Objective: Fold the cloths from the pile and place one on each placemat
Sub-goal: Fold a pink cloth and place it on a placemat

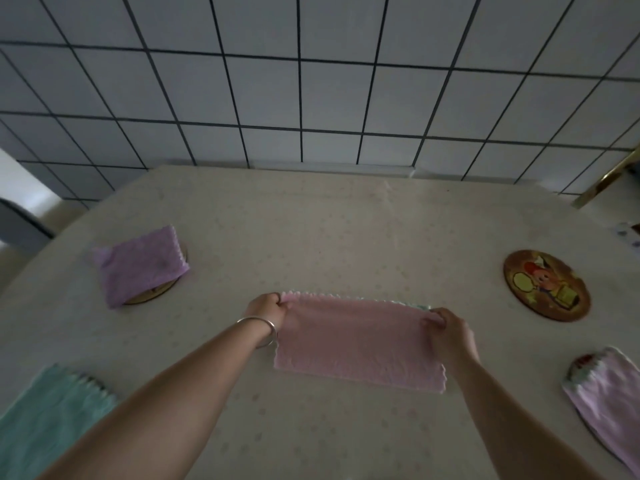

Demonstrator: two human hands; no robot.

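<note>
A pink cloth (pixel 356 341) lies folded into a long rectangle in the middle of the table. My left hand (pixel 265 310) pinches its far left corner and my right hand (pixel 450 332) pinches its far right corner. A folded purple cloth (pixel 142 265) covers a round placemat (pixel 157 292) at the left. At the right a round cartoon placemat (pixel 545 285) lies bare. Lower right, a folded pale pink cloth (pixel 609 400) covers most of another placemat (pixel 580 363). A teal cloth (pixel 45 420) lies at the lower left.
The table (pixel 329 230) has a pale patterned covering and stands against a tiled wall (pixel 311 91). A brass-coloured bar (pixel 606 181) juts in at the far right, and a grey object (pixel 17 223) sits off the table's left edge.
</note>
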